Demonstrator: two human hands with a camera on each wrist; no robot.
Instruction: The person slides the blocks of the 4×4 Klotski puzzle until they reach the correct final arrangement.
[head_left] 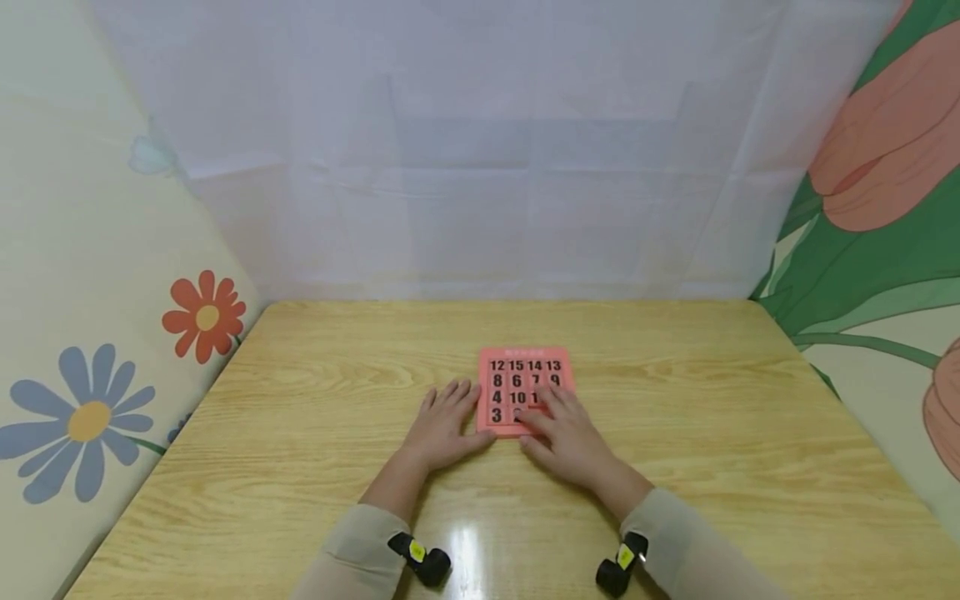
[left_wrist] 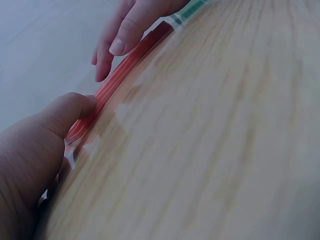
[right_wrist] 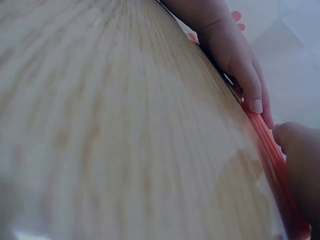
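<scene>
A pink number slide puzzle (head_left: 516,389) lies flat on the wooden table, its black-numbered tiles facing up. My left hand (head_left: 444,427) holds it at the near left corner, fingers along the left side and thumb on the near edge; in the left wrist view that thumb (left_wrist: 75,107) bends against the puzzle's rim (left_wrist: 122,70). Over the lower right tiles lies my right hand (head_left: 573,440), fingertips touching them and thumb near the front edge. It covers several numbers. From the right wrist, the puzzle (right_wrist: 264,135) shows only as a thin pink side.
The wooden table (head_left: 300,450) reaches back to a white cloth (head_left: 465,208). Flower-printed panels stand at the left (head_left: 90,250) and right (head_left: 885,275). A black strap with a small camera sits on each wrist, the left one (head_left: 423,558) near the table's front.
</scene>
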